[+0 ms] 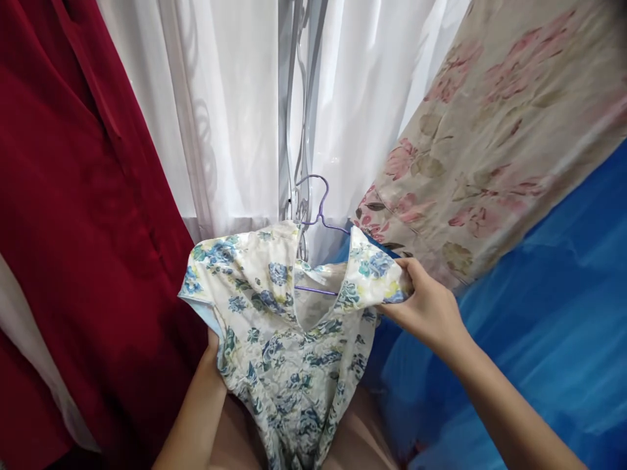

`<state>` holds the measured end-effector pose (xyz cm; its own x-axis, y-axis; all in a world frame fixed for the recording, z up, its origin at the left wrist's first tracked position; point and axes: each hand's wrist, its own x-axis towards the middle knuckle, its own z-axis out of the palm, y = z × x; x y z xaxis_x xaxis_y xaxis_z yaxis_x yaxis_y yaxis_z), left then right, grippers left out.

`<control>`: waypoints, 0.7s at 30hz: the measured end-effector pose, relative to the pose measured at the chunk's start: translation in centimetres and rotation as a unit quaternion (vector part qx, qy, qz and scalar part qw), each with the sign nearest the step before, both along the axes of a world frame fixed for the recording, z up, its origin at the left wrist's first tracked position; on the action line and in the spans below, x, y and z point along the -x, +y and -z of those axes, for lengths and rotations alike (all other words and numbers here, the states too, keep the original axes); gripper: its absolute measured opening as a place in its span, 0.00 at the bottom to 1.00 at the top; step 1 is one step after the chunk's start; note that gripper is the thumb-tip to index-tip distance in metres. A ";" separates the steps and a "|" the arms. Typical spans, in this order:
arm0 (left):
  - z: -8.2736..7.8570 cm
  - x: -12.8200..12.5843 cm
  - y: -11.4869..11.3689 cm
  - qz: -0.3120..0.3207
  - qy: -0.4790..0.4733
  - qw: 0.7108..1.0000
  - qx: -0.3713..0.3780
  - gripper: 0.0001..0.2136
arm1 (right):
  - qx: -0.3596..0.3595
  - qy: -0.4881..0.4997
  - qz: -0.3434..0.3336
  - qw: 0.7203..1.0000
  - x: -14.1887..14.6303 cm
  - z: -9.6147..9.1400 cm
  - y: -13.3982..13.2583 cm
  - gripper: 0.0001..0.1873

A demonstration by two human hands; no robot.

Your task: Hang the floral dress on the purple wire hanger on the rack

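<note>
A short-sleeved white blouse [289, 352] with blue and green flowers hangs spread on a purple hanger [321, 207]. The hook stands up above the neckline, and the hanger's lower bar crosses inside the V-shaped neck opening. My right hand [431, 303] pinches the sleeve on the right, thumb on top and fingers under the cloth. On the other side, my left hand [213, 349] reaches up behind the blouse below the left sleeve. Cloth covers its fingers, so their grip is hidden. The lower end of the blouse narrows towards my lap.
Dark red cloth [98, 215] hangs at the left. White curtains [235, 117] cover the back, with a grey metal frame [298, 111] between them. Beige cloth with pink flowers [490, 150] slants across the right, above bright blue fabric [548, 313].
</note>
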<state>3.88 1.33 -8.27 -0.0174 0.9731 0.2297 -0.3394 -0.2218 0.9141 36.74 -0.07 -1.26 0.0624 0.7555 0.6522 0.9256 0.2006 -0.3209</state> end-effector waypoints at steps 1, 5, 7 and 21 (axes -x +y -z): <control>0.1 -0.1 -0.7 -0.024 -0.032 0.999 0.004 0.34 | -0.003 -0.001 -0.001 1.000 0.3 -0.3 0.1 0.28; 0.1 -0.6 -2.7 -0.133 -0.101 0.986 -0.019 0.32 | 0.004 0.020 0.017 1.000 0.5 1.0 -0.3 0.27; 0.2 -0.6 -3.1 -0.139 -0.096 0.985 -0.017 0.32 | 0.025 0.041 0.034 0.998 0.0 2.4 -0.6 0.27; 5.0 0.1 -3.4 -0.198 0.026 0.978 0.057 0.23 | 0.024 -0.012 -0.109 0.994 -0.9 0.3 -0.2 0.34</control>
<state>3.73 -2.04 -13.22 -0.3898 0.9116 0.1304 -0.2004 -0.2222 0.9542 37.61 -0.31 -1.58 -0.1209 0.7791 0.6152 0.8696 0.3820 -0.3128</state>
